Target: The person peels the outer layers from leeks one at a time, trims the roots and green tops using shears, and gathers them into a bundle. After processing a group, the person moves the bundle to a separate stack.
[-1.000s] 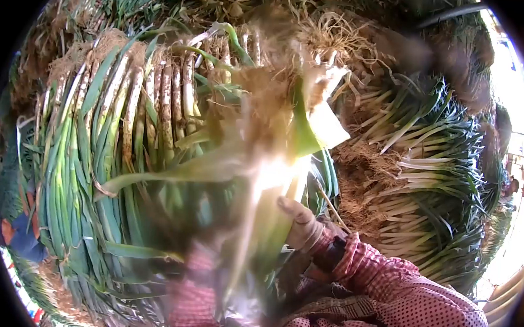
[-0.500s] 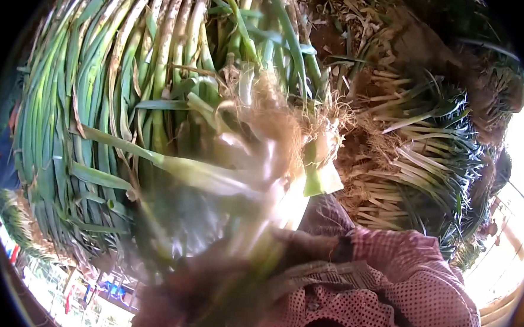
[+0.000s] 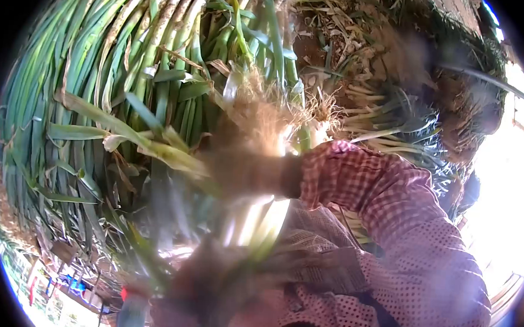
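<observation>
It's a veg-handling area, w/ piled leeks (image 3: 94,78) & scattered dry trimmings (image 3: 348,46)

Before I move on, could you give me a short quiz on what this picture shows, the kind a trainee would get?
1. Multiple choice: what pattern does the right cuff show?
A) stars
B) checks
C) wavy lines

2. True or false: the brown root tuft shows below the right hand in the picture.

3. Fill the blank: the big row of green stalks fills the picture's ____ side.

Key:
1. B
2. False; it shows above.
3. left
</observation>
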`<action>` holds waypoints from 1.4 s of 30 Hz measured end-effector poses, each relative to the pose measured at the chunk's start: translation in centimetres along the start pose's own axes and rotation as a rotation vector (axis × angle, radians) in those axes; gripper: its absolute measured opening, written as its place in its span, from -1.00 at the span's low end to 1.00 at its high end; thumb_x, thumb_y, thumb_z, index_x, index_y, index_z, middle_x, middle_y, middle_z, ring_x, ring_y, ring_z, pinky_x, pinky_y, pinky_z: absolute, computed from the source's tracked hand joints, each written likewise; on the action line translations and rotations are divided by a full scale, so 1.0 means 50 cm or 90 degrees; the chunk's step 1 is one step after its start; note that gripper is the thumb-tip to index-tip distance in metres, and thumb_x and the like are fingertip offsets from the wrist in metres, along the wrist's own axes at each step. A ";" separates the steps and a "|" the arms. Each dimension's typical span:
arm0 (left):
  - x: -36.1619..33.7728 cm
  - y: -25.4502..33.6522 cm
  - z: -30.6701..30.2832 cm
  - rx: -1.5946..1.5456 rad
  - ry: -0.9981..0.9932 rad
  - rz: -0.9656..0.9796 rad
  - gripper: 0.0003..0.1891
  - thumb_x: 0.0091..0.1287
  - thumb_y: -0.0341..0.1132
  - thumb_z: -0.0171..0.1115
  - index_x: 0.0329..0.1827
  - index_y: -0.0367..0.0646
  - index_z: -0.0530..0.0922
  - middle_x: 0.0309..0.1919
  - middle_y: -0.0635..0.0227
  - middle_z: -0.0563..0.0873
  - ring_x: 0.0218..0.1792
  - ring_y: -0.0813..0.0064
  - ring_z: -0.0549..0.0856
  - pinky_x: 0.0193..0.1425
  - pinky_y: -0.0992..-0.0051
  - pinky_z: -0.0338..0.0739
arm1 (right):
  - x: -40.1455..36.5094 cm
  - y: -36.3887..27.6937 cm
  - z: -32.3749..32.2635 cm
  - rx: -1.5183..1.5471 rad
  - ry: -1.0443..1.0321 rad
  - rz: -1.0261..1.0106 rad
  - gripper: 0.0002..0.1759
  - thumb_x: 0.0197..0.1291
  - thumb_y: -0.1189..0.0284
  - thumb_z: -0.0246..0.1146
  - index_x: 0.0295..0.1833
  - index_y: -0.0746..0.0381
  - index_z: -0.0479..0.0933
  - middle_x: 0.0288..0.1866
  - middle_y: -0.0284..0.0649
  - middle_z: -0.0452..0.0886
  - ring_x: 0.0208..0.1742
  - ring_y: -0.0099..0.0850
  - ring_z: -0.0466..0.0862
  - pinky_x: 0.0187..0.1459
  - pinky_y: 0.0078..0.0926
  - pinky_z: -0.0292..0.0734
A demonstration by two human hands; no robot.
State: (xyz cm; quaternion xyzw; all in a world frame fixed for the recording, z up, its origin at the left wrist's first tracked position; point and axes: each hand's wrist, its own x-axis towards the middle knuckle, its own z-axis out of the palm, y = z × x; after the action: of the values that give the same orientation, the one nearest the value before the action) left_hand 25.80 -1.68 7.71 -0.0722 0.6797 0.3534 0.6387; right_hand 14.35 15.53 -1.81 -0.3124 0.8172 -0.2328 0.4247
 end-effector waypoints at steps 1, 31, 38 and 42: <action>-0.009 0.018 0.003 -0.045 0.017 -0.021 -0.58 0.41 -0.10 0.38 -0.09 -0.42 0.67 -0.31 0.08 0.77 -0.33 0.32 0.73 -0.14 0.35 0.62 | 0.004 0.003 0.001 0.121 -0.095 0.021 -0.27 0.27 0.13 0.39 0.40 0.32 0.39 -0.11 -0.07 0.68 -0.19 -0.26 0.72 -0.16 -0.26 0.72; 0.101 -0.068 0.063 -0.451 0.086 0.081 -0.29 0.25 0.11 0.45 0.16 -0.42 0.58 -0.14 0.13 0.77 -0.16 0.35 0.74 -0.02 0.41 0.63 | -0.007 0.262 -0.133 -0.006 0.045 0.230 -0.73 0.53 0.25 0.18 -0.09 0.22 0.64 -0.37 -0.23 0.69 -0.44 -0.41 0.67 -0.37 -0.35 0.63; 0.103 -0.074 0.058 -0.475 0.084 0.068 -0.21 0.21 0.19 0.47 0.21 -0.40 0.56 -0.10 0.17 0.77 -0.12 0.37 0.74 0.01 0.42 0.63 | -0.056 0.388 -0.336 0.031 0.291 0.262 -0.74 0.47 0.24 0.25 -0.03 0.22 0.62 -0.28 -0.21 0.68 -0.38 -0.45 0.68 -0.30 -0.40 0.67; 0.098 -0.073 0.059 -0.501 0.073 0.063 -0.16 0.19 0.24 0.49 0.24 -0.40 0.56 -0.08 0.19 0.77 -0.10 0.37 0.73 0.03 0.43 0.62 | -0.142 0.194 -0.189 -0.050 0.097 0.089 -0.68 0.41 0.21 0.33 0.05 0.24 0.60 -0.18 -0.20 0.70 -0.30 -0.45 0.71 -0.22 -0.41 0.70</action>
State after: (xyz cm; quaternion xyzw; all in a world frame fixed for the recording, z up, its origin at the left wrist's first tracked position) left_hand 29.39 -0.97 1.97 -0.2980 0.5294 0.6126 0.5056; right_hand 6.53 28.40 0.85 -0.2526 0.8754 -0.1930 0.3642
